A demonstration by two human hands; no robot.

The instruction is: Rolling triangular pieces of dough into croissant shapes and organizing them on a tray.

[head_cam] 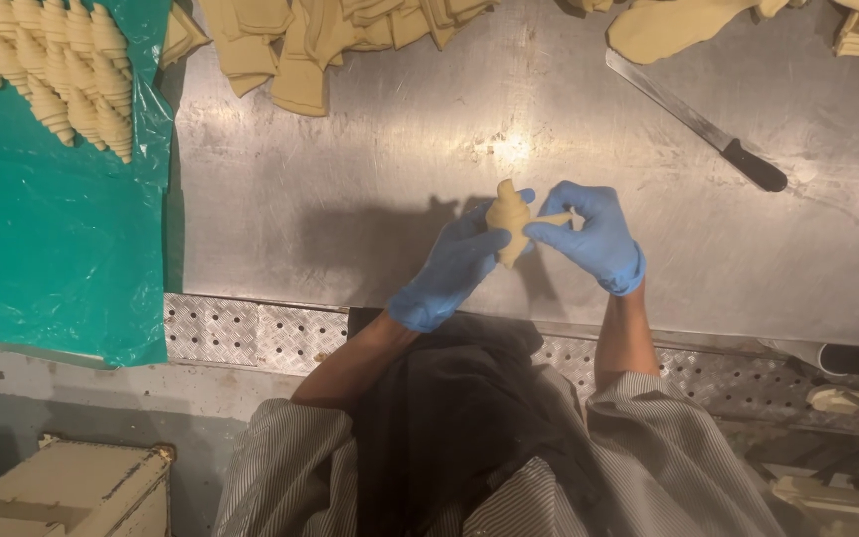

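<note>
Steel surface (370,149) fills the frame; at its centre the gloved left hand (454,264) and right hand (589,237) each hold a closed grip on one dough piece (509,221). Rolled croissants (52,70) lie upper left, a knife (698,124) upper right.

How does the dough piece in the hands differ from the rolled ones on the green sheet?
The dough piece is held up off the steel table between the left hand and right hand; the rolled pieces lie on the green sheet.
It is single and loosely shaped, with a thin tail pulled sideways; the rolled pieces are tightly ridged and packed in rows.
Both are the same pale tan dough.
</note>
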